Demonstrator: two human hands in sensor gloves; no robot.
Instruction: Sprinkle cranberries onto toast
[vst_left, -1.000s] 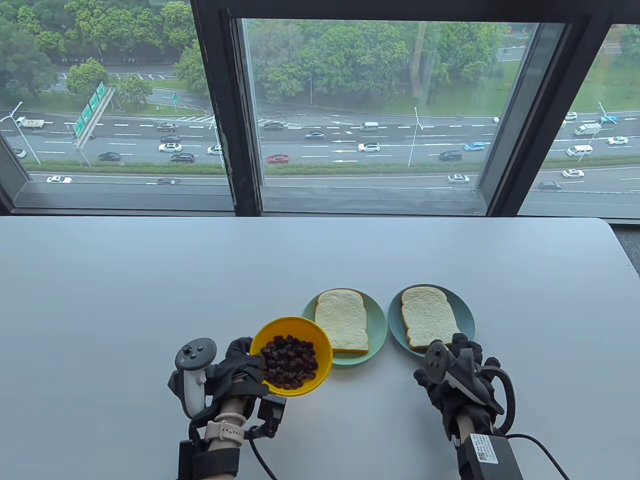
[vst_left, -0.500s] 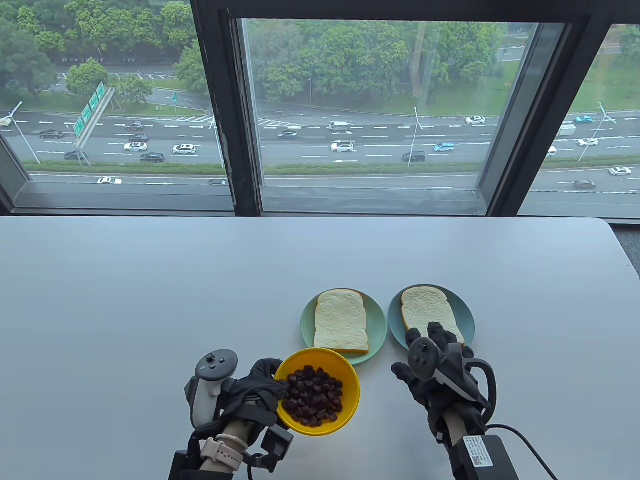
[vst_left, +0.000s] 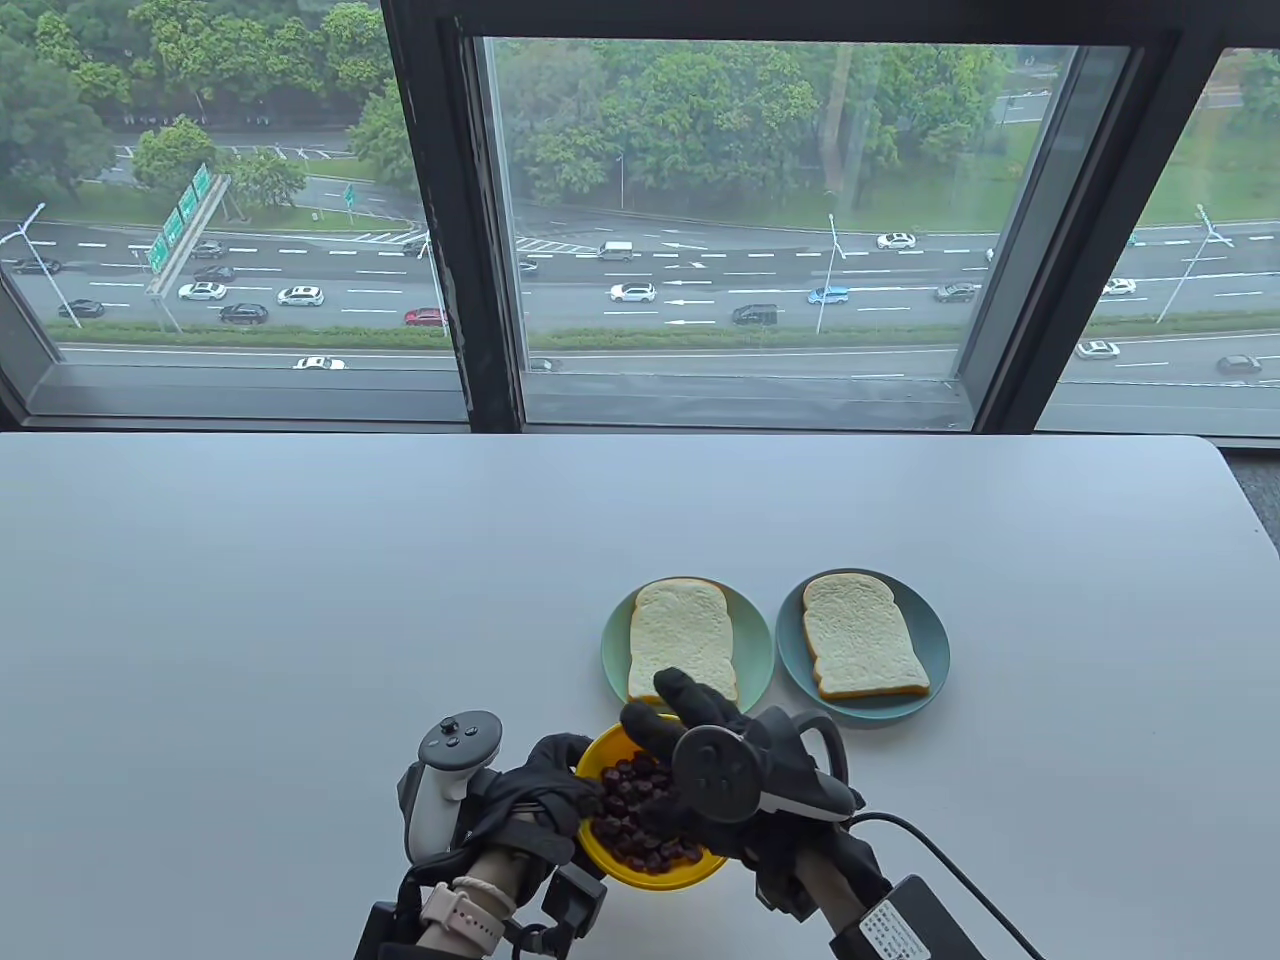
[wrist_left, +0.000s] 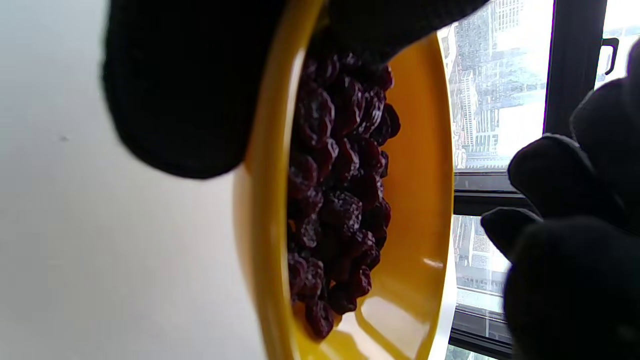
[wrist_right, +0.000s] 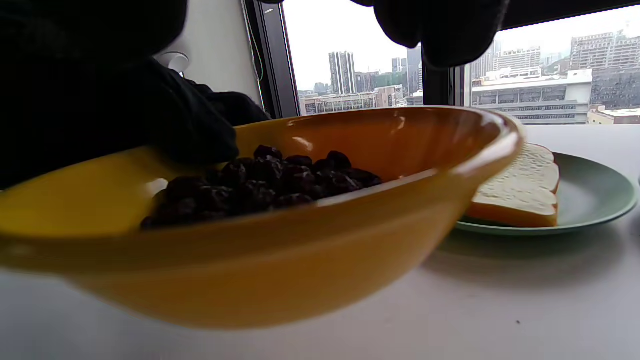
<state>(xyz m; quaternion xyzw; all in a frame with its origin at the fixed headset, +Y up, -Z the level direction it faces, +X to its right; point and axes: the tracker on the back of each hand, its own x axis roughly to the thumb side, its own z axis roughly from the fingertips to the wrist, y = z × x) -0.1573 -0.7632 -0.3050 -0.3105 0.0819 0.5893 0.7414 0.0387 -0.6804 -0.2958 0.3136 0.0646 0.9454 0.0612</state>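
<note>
My left hand (vst_left: 560, 790) grips the left rim of a yellow bowl (vst_left: 655, 878) of dark cranberries (vst_left: 625, 790) and holds it tilted, low at the table's front. In the left wrist view the thumb lies over the rim (wrist_left: 420, 175) onto the cranberries (wrist_left: 340, 200). My right hand (vst_left: 690, 730) hovers over the bowl with fingers spread, holding nothing. Two plain toast slices lie beyond: one (vst_left: 682, 640) on a green plate (vst_left: 613, 650), one (vst_left: 860, 635) on a blue plate (vst_left: 938, 630). The right wrist view shows the bowl (wrist_right: 300, 260) close up, with the left toast (wrist_right: 520, 190) behind it.
The white table (vst_left: 300, 600) runs back to a dark window frame (vst_left: 480, 400). A black cable (vst_left: 930, 850) trails from my right wrist at the front right.
My left hand brought the bowl right and nearer the front edge. My right hand moved left from the blue plate to above the bowl.
</note>
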